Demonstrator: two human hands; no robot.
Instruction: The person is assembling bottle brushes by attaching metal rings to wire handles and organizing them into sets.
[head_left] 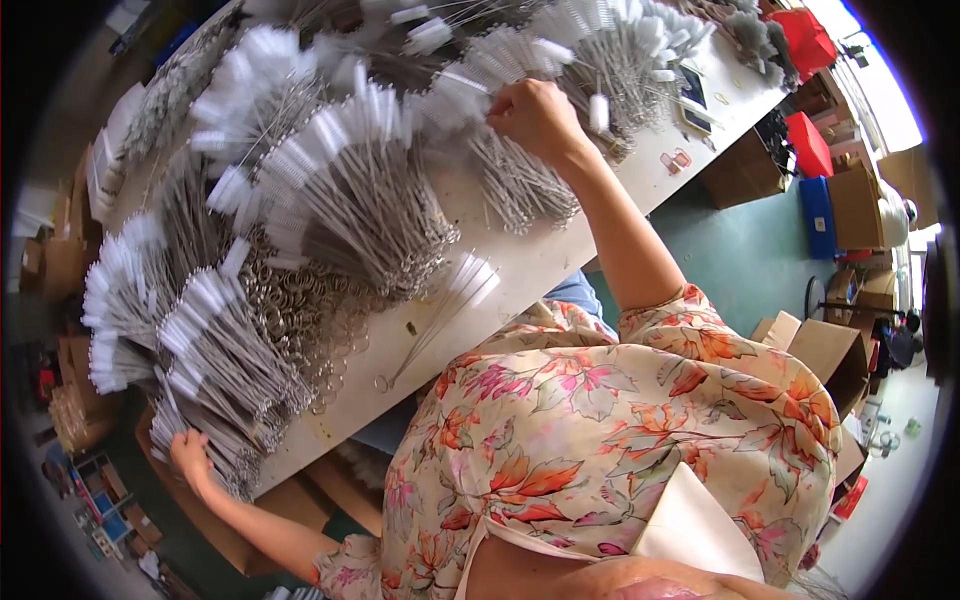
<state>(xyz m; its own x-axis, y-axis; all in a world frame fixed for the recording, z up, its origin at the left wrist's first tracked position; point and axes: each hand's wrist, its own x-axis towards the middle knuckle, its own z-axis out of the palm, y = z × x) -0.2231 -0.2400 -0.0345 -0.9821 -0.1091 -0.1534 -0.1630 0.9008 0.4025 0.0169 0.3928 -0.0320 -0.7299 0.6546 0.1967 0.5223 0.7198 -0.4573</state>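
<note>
Heaps of wire brushes with white bristle heads and thin looped metal stems cover the table [520, 272]. At the near left, my left hand [192, 456] has its fingers curled on the stems at the end of a brush pile [225, 350]. My right hand [535, 118] reaches farther across, closed over the bristle end of another bundle [520, 180]; whatever lies between its fingers is hidden. Between my hands lies a large fanned heap of brushes [350, 190]. A few loose brushes [440, 315] lie apart near the front edge.
Loose metal rings [290, 295] lie heaped among the brush piles. A phone [692, 100] and a small orange-edged clear item [677, 160] rest toward the right end. Beyond the table stand cardboard boxes [745, 170], a blue bin [818, 218] and red containers [805, 145].
</note>
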